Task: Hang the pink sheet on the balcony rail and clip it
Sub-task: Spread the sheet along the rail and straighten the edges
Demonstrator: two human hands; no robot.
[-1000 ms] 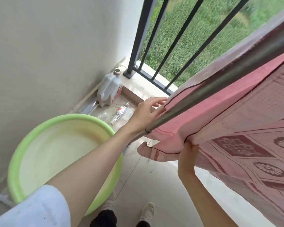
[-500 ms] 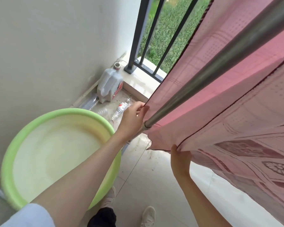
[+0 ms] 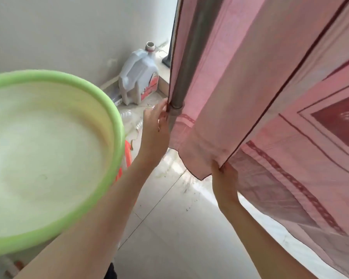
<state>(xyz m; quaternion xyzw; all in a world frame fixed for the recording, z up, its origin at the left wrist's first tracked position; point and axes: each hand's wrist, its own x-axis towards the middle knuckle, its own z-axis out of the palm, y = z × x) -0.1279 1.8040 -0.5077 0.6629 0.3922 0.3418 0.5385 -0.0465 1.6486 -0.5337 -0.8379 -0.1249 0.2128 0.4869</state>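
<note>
The pink patterned cotton sheet (image 3: 250,81) hung over the grey metal rail (image 3: 186,63), close to the rail's end. The left hand (image 3: 154,127) pinched the sheet's dark edge beside the rail, probably to pull it flat along the pole. The right hand (image 3: 224,178) gripped the lower hem between thumb and fingers, I think to keep the cloth stretched. No clip was visible. The sheet hid the railing, and the round green plastic basin (image 3: 113,125) was blurred.

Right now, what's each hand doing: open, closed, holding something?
Left hand: pinching the sheet edge beside the pole.
Right hand: gripping the sheet's lower hem.
</note>
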